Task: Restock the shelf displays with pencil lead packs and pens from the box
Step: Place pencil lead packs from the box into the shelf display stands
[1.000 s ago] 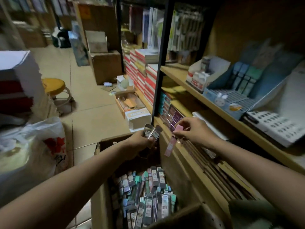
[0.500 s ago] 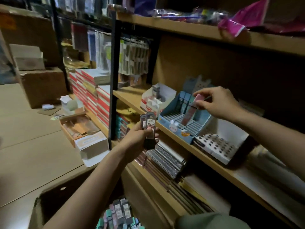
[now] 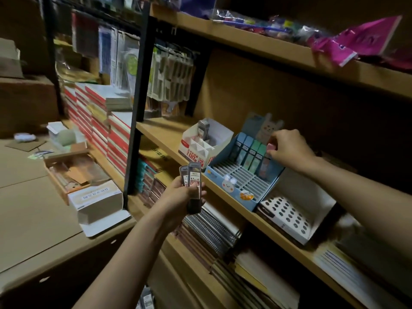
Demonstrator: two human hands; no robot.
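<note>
My left hand (image 3: 178, 200) grips two or three dark pencil lead packs (image 3: 193, 179) upright, in front of the middle shelf's edge. My right hand (image 3: 289, 149) pinches the top of a pink lead pack (image 3: 266, 161) that stands in a slot of the blue slotted display tray (image 3: 239, 186), beside several blue and green packs (image 3: 247, 153) in its back row. A white display box (image 3: 201, 144) to the left of the tray holds one dark pack (image 3: 202, 130). The source box (image 3: 146, 301) shows only at the bottom edge.
A white tray with round holes (image 3: 289, 216) sits right of the blue tray on the wooden shelf (image 3: 165, 130). Notebooks (image 3: 209, 228) fill the shelf below. A black upright post (image 3: 139, 103) stands left. Cartons (image 3: 95, 197) lie on the floor.
My right hand has carried the pink pack up from the box to the blue tray and lowered it into a slot. My left hand rose with its dark packs. My view lifted to the shelf.
</note>
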